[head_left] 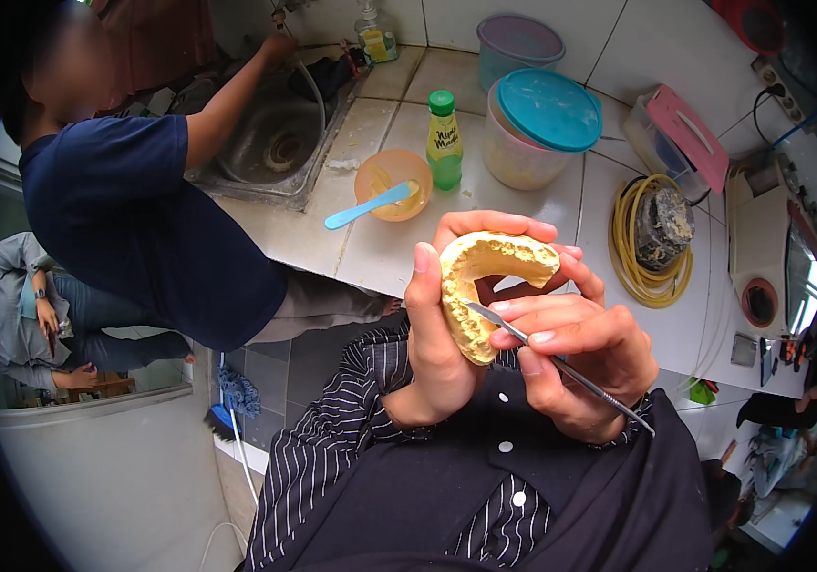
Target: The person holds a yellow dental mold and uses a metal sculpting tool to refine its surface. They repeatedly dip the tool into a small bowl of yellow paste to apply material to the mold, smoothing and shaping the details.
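Observation:
My left hand (pixel 444 343) is wrapped round a pale yellow, horseshoe-shaped plaster dental cast (pixel 470 276), its fingers behind and its thumb along the left side. A row of tooth shapes runs along the cast's outer curve. In my right hand (pixel 589 353) is a slim metal dental carving tool (pixel 570 370), pinched between thumb and fingers. The tool's flat tip touches or lies very close to the tooth row, and its hooked end points down to the right. Both hands are held up in front of my chest, near the counter's front edge.
On the tiled counter (pixel 370 253) stand an orange bowl (pixel 370 176) with a blue spatula (pixel 365 207), a green bottle (pixel 444 143) and a teal-lidded tub (pixel 532 153). A coiled yellow hose (pixel 623 257) lies right. A person in navy (pixel 141 219) reaches over the sink (pixel 275 143) at left.

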The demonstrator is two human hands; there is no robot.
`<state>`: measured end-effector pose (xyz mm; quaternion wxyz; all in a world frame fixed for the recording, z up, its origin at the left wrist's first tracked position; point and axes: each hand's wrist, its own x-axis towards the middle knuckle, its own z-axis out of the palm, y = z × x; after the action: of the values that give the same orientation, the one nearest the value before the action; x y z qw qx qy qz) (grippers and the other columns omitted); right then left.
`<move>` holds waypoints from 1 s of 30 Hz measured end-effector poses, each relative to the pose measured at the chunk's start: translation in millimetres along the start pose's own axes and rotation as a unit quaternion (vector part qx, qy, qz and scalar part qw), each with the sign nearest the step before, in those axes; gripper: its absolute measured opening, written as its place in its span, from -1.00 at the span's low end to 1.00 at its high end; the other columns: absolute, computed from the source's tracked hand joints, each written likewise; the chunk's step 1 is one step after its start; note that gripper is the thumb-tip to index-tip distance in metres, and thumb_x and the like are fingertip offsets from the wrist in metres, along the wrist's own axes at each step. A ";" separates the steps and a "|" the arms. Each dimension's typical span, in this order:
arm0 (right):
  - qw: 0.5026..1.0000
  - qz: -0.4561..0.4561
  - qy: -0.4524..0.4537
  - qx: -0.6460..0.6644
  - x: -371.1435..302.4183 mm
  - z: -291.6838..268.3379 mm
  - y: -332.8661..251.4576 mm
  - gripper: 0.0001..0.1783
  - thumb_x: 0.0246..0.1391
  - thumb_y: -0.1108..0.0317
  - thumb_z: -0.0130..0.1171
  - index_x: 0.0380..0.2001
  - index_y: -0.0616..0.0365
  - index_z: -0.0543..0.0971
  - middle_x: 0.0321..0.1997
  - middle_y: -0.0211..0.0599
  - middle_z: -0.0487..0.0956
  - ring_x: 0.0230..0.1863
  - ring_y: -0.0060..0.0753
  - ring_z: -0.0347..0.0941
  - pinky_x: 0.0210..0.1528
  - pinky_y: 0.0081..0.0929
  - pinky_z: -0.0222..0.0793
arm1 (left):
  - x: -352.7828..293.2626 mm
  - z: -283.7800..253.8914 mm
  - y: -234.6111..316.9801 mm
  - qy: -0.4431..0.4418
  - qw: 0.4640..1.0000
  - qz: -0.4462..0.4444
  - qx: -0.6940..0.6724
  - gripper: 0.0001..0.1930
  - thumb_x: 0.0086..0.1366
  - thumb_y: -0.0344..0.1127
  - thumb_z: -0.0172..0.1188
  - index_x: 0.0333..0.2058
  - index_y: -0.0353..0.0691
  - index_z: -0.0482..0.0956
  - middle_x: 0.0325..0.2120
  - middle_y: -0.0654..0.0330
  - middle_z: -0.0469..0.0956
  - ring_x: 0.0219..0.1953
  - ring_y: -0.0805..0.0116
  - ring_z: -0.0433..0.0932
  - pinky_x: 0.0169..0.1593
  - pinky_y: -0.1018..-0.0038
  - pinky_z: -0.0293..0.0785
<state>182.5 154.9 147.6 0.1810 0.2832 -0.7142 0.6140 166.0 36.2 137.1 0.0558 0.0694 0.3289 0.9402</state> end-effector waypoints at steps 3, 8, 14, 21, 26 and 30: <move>1.000 0.007 0.014 0.005 -2.1 1.0 0.5 -0.68 -0.19 0.63 0.27 -0.34 0.06 0.45 -0.36 -0.33 0.66 -0.13 -0.35 0.59 0.23 -0.21 0.15 | 0.1 0.0 -0.1 0.000 1.000 0.002 -0.004 -0.33 0.33 0.24 -0.51 -0.09 -0.29 0.28 -0.15 0.00 0.37 -0.09 0.02 0.46 0.03 0.07 0.37; 1.000 0.014 0.008 0.004 -1.0 0.6 -1.6 -0.69 -0.18 0.62 0.27 -0.35 0.06 0.45 -0.35 -0.31 0.65 -0.14 -0.34 0.59 0.24 -0.21 0.14 | 0.3 -2.0 -0.6 -0.007 1.000 0.006 0.000 -0.34 0.33 0.23 -0.52 -0.09 -0.29 0.28 -0.15 -0.01 0.36 -0.09 0.01 0.46 0.03 0.06 0.38; 1.000 0.002 -0.002 0.005 -0.4 1.0 -0.1 -0.69 -0.18 0.62 0.27 -0.35 0.07 0.45 -0.36 -0.30 0.65 -0.15 -0.34 0.59 0.24 -0.21 0.14 | 0.2 -3.2 -0.6 -0.011 1.000 0.008 0.003 -0.34 0.33 0.23 -0.52 -0.10 -0.29 0.28 -0.15 -0.01 0.36 -0.08 0.02 0.46 0.03 0.08 0.38; 1.000 0.009 0.014 0.008 -1.9 2.2 -1.4 -0.69 -0.18 0.63 0.26 -0.34 0.07 0.45 -0.36 -0.30 0.65 -0.15 -0.34 0.59 0.24 -0.21 0.14 | -1.6 -1.7 0.9 0.000 1.000 0.005 0.001 -0.35 0.33 0.22 -0.52 -0.10 -0.29 0.28 -0.15 -0.01 0.36 -0.09 0.03 0.46 0.04 0.08 0.37; 1.000 0.002 0.002 0.004 -1.8 2.5 -0.9 -0.69 -0.18 0.63 0.26 -0.34 0.08 0.45 -0.36 -0.30 0.65 -0.15 -0.35 0.59 0.24 -0.21 0.14 | -1.9 -3.3 1.0 -0.011 1.000 0.010 0.002 -0.34 0.33 0.23 -0.52 -0.11 -0.30 0.28 -0.16 -0.02 0.37 -0.08 0.02 0.46 0.04 0.08 0.36; 1.000 0.002 0.014 0.010 -3.6 3.7 -0.6 -0.69 -0.17 0.64 0.23 -0.34 0.09 0.44 -0.37 -0.27 0.65 -0.15 -0.32 0.59 0.23 -0.20 0.15 | -2.7 -3.8 0.9 -0.013 1.000 0.013 -0.001 -0.34 0.34 0.23 -0.52 -0.10 -0.32 0.27 -0.16 -0.04 0.39 -0.08 0.05 0.46 0.04 0.12 0.38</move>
<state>185.9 151.9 145.3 0.1868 0.2746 -0.7060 0.6255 168.0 32.7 134.5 0.0481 0.0860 0.3259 0.9403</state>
